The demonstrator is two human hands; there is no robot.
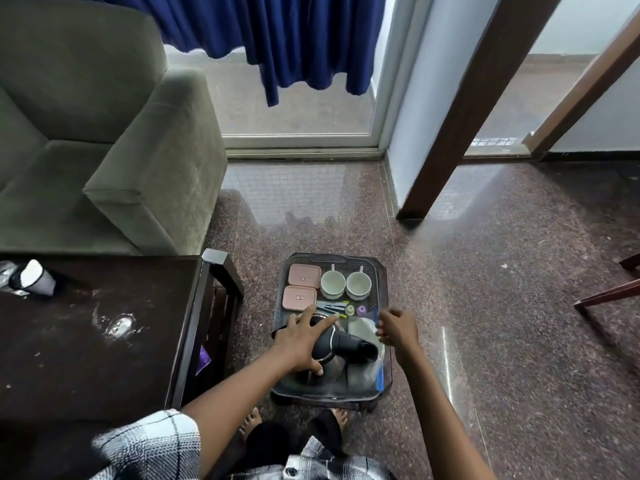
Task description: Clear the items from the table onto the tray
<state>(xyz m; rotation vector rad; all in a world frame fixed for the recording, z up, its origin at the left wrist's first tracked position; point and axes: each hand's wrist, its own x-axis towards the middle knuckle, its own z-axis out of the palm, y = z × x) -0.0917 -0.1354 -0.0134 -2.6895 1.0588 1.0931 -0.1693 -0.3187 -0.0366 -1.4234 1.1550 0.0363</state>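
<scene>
A dark tray (387, 348) sits on the floor in front of my feet. On it are two pink lidded boxes (300, 287), two white cups (345, 285), small sachets and bottles (349, 310), a clear bag (363, 375) and a steel kettle (332, 355) with a black lid and handle. My left hand (304, 337) is spread over the kettle's lid and side, gripping it. My right hand (396, 329) hovers over the tray's right edge with its fingers curled, holding nothing that I can see. A toppled paper cup (36, 281) lies on the dark table (104, 341) at the left.
A grey-green armchair (104, 133) stands behind the table. A glass door with a blue curtain (294, 39) is ahead. A wooden door frame (467, 109) rises at the right, and dark chair legs (609, 292) show at the far right. Speckled stone floor surrounds the tray.
</scene>
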